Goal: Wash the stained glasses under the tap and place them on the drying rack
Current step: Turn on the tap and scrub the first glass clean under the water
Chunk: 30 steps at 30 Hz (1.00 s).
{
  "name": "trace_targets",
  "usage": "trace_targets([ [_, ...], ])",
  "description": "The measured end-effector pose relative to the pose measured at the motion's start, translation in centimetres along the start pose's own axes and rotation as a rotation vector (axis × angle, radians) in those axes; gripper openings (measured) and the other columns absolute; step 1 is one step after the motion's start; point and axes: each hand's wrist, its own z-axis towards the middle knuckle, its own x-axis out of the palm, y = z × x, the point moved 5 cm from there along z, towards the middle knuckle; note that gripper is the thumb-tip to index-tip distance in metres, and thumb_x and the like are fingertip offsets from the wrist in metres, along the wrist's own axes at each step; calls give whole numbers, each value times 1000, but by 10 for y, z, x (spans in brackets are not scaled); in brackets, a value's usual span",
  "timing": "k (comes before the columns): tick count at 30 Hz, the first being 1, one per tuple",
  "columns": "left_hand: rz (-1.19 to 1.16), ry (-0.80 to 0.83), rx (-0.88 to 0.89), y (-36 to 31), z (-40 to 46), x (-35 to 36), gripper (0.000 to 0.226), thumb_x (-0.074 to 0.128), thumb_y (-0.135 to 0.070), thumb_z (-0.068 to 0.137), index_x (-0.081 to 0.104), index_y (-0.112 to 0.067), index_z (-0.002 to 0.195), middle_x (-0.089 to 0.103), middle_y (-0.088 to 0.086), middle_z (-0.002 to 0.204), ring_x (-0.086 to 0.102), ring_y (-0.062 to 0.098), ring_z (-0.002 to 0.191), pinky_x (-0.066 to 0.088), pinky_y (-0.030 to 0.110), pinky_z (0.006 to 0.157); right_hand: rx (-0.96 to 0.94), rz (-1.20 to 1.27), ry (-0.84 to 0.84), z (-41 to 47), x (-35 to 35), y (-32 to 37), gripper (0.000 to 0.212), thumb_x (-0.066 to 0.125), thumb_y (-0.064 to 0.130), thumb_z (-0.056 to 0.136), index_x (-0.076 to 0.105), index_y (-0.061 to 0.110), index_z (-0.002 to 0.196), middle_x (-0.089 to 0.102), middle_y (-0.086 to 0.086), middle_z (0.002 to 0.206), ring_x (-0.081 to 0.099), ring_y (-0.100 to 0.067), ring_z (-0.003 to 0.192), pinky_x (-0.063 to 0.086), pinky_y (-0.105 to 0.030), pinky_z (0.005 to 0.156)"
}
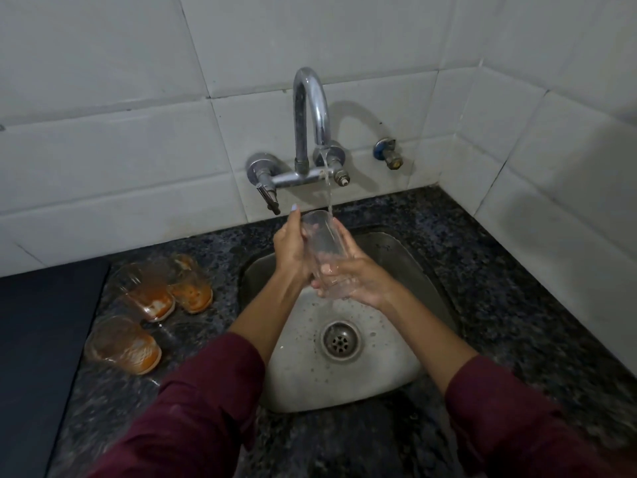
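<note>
A: What does the room look like?

B: White tiles cover the wall across the upper half of the frame and turn a corner at the upper right. A chrome tap is fixed to them at centre, and a thin stream of water is falling from its spout. A small blue-collared valve sits on the wall just right of it.

A: And the surface?

B: A dark speckled stone table wraps round a steel sink, whose drain lies at lower centre. A flat dark panel fills the left edge.

A: Where is the glass being washed?

B: The clear glass is held tilted over the sink at centre, its mouth up under the stream. The left hand has its fingers wrapped round the upper side; the right hand cups the base, fingers closed on it. Maroon sleeves run in from the bottom.

A: Any others?

B: Three orange-stained glasses lie on the table at middle left, between panel and sink.
</note>
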Motion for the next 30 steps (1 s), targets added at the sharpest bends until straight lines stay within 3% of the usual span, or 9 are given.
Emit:
trace_targets([
  [3, 114, -57, 53, -2, 2, -2, 34, 53, -23, 95, 52, -14, 62, 54, 1, 58, 53, 12, 54, 47, 24, 56, 86, -68, -70, 1, 0, 0, 102, 69, -5, 70, 20, 50, 141, 51, -19, 136, 68, -29, 78, 55, -39, 63],
  [7, 736, -94, 358, -12, 0, 10, 40, 44, -24, 98, 56, -11, 63, 51, 0, 59, 45, 11, 55, 36, 31, 59, 10, -1300, -361, 3, 4, 6, 121, 78, 23, 67, -14, 49, 141, 42, -17, 137, 54, -39, 112, 48, -45, 89],
  [8, 750, -110, 365, -12, -1, 11, 42, 45, -26, 98, 54, -12, 59, 50, 0, 57, 44, 11, 54, 35, 31, 58, -7, -1393, -387, 3, 4, 6, 123, 78, 27, 66, -18, 52, 139, 41, -18, 135, 50, -43, 114, 43, -49, 93],
  [11, 538, -125, 259, -8, 3, 4, 47, 52, -28, 95, 45, -17, 50, 45, 0, 51, 40, 12, 48, 33, 28, 52, -61, -1232, -323, 5, 1, 4, 122, 78, 26, 61, -12, 57, 138, 47, -14, 130, 55, -36, 108, 46, -48, 94],
  [15, 267, -94, 96, -2, 9, -5, 41, 58, -21, 92, 46, -16, 54, 46, -2, 48, 43, 12, 46, 37, 25, 52, -117, -549, -118, 5, -2, -1, 110, 72, -6, 68, 13, 45, 145, 47, 13, 129, 62, -6, 100, 56, -32, 82],
  [20, -10, -122, -13, 2, 11, -6, 34, 58, -18, 91, 47, -16, 58, 48, 0, 51, 47, 13, 49, 42, 25, 55, 117, 174, 50, 7, -5, -11, 89, 62, -1, 71, 31, 49, 137, 52, -20, 124, 65, -33, 73, 54, -37, 61],
  [23, 100, -110, 37, 2, 15, -7, 35, 55, -20, 93, 51, -14, 59, 51, 2, 57, 48, 14, 54, 43, 29, 62, 138, 28, -48, 10, -8, -11, 92, 65, 0, 72, 25, 50, 139, 53, -15, 127, 66, -34, 79, 55, -39, 63],
  [27, 657, -72, 386, -13, 8, 11, 48, 50, -31, 97, 46, -19, 50, 45, -2, 51, 40, 9, 49, 34, 27, 54, -31, -1005, -335, 15, -10, 0, 119, 76, 14, 64, -6, 58, 139, 50, -9, 131, 64, -30, 94, 58, -49, 74],
  [30, 515, -57, 341, -15, 11, 13, 50, 58, -34, 92, 43, -17, 48, 42, -2, 48, 37, 10, 46, 33, 26, 50, -152, -960, -341, 15, -5, 1, 122, 75, 12, 61, -8, 60, 137, 52, 1, 125, 66, -25, 89, 60, -43, 66],
])
